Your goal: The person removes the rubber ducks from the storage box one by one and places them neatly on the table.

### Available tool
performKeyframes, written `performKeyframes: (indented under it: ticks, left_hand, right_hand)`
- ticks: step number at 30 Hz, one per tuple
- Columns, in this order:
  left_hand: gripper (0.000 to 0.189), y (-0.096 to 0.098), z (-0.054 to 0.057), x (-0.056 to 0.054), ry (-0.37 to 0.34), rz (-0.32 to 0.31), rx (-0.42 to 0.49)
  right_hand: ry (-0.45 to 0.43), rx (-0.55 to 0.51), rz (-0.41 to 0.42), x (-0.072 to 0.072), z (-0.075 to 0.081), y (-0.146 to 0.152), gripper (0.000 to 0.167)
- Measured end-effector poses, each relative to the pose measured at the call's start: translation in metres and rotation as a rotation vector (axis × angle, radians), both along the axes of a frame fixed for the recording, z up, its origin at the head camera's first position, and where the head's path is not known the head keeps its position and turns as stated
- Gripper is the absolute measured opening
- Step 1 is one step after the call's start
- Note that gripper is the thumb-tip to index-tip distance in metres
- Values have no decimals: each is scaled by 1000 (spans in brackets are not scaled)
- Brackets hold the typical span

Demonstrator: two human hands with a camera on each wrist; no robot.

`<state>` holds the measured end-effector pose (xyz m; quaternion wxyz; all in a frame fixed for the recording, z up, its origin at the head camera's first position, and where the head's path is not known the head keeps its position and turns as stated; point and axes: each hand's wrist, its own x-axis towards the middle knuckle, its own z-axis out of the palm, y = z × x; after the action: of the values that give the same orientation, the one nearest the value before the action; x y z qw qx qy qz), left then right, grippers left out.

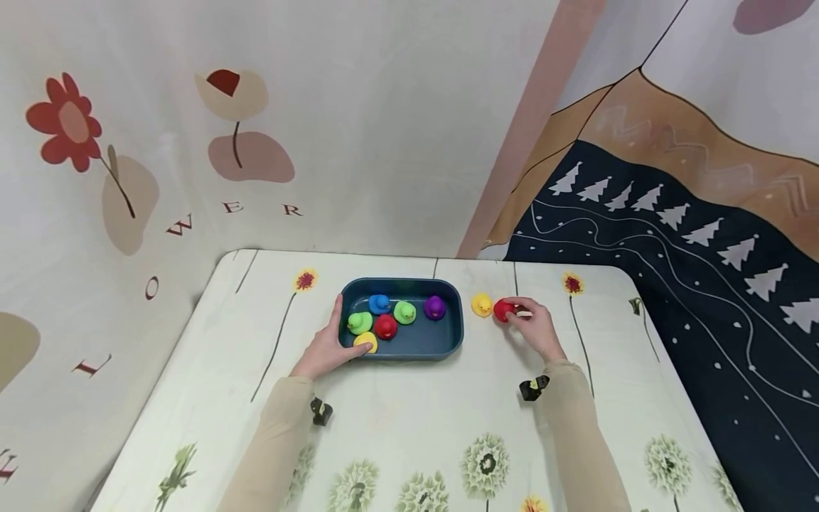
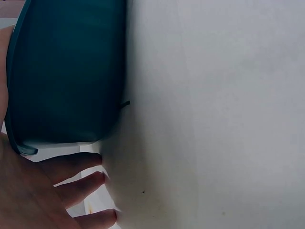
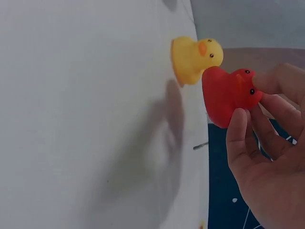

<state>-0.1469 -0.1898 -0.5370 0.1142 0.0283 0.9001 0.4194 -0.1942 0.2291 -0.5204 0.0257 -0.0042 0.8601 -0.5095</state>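
Observation:
A blue tray holds several small rubber ducks: a blue duck, two green ones, a red one, a purple duck and a yellow one. My left hand rests against the tray's left front corner, thumb over the front rim by that yellow duck. Spread, fairly straight fingers show beside the tray's end in the left wrist view. To the right of the tray, my right hand pinches another red duck between thumb and fingertips. A yellow duck stands close beside it.
A table with a flower-printed white cloth lies under everything. Behind it hangs a pale printed curtain. Dark blue fabric with white trees hangs at the right. Each wrist carries a small black device.

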Motion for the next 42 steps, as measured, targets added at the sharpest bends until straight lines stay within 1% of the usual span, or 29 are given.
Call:
performKeyframes:
  ticks: [5,9,12,15,18,20,22,25,28,30,33,37,39,42]
  left_hand:
    - [119,0,0,0,-6,0,-10]
    - [119,1,1,0,-13,-1,-21]
    - [120,0,2,0,-19,-2,-29]
    - [121,1,2,0,-18,-7,-36]
    - [122,1,2,0,-4,-9,-58]
    - [122,0,2,0,5,-13,-71]
    - [123,0,2,-1,18,-20,-88]
    - [124,0,3,-2,18,-30,-110]
    - [123,-3,4,-5,19,-43,-132]
    - [122,-6,5,-7,20,-50,-115]
    - [120,-11,5,-11,29,-76,-42]
    - [118,-15,0,-15,28,-119,39]
    - [118,-16,-3,-16,15,-137,50]
    - [118,-17,-2,-15,-13,-138,55]
  right_hand:
    - [-13,40,-2,-10,-5,5,31]
    - [-62,47,-20,-16,-9,7,31]
    - [-109,39,-38,-18,-13,8,32]
    - [-134,14,-61,-16,-17,10,33]
    - [-136,-19,-72,-15,-21,11,34]
    - [-122,-28,-79,-15,-24,11,34]
    - [-108,-27,-88,-15,-27,10,33]
    - [-103,-23,-112,-15,-29,9,32]
    - [-104,-12,-118,-14,-29,8,33]
    - [-99,-10,-120,-14,-29,8,33]
    - [-80,-18,-120,-14,-30,7,33]
    - [-62,-46,-120,-13,-32,6,33]
    - [-58,-57,-123,-11,-31,5,33]
    - [-46,-59,-102,-9,-29,3,36]
